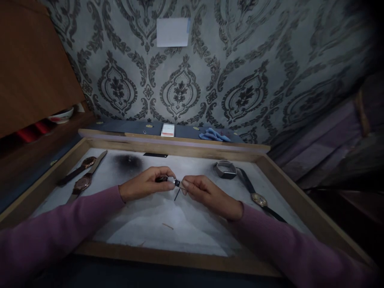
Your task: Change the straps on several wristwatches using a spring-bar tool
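Observation:
Above the middle of the white-lined tray, my left hand (150, 184) grips a small wristwatch (171, 181) between thumb and fingers. Its shiny case shows at the fingertips, with a dark piece at its right end. My right hand (201, 189) is closed in a pinch close beside it, on a thin stick-like piece (182, 187) that reaches to the watch's dark end. A narrow dark strip (177, 195) slants down just below; I cannot tell whether it is attached to the watch. My fingers hide part of the watch.
The wooden-rimmed tray (174, 252) holds a brown watch (82, 183), a dark-strapped watch (89, 161), a grey watch (225, 169) and a gold-faced watch (259, 199). A black strip (155, 155) and a thin sliver (168, 226) lie there. Behind are a small box (167, 130) and blue cloth (214, 135).

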### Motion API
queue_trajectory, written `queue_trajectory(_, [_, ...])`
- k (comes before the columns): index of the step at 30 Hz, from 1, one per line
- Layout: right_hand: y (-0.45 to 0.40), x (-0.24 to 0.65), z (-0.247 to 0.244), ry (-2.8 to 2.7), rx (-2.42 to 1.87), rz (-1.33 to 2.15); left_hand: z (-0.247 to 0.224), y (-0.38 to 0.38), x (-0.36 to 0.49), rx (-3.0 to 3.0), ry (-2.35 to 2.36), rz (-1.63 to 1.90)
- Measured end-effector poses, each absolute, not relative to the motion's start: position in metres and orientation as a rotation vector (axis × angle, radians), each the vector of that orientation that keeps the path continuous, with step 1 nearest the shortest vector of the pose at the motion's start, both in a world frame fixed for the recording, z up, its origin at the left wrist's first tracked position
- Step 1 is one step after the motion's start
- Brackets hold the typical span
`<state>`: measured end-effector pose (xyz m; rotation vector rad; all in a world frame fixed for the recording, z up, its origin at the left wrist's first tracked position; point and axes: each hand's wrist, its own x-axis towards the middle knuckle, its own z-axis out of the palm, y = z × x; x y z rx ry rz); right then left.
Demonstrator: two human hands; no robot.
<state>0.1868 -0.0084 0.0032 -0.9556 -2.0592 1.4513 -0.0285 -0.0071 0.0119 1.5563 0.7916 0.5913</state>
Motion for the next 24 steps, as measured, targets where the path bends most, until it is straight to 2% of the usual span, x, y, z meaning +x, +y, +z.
queue_trajectory(12, [-0.0068, 0.1892, 0.0078, -2.161, -0.949, 1.253, 0.0136, -0.0058, -0.0303, 1.423, 0.797, 0.454])
queue_trajectory(24, [-0.007, 0.1904, 0.0085, -2.432, -1.007, 0.633, 0.0124, -0.0063, -0.0272, 1.417, 0.804, 0.377])
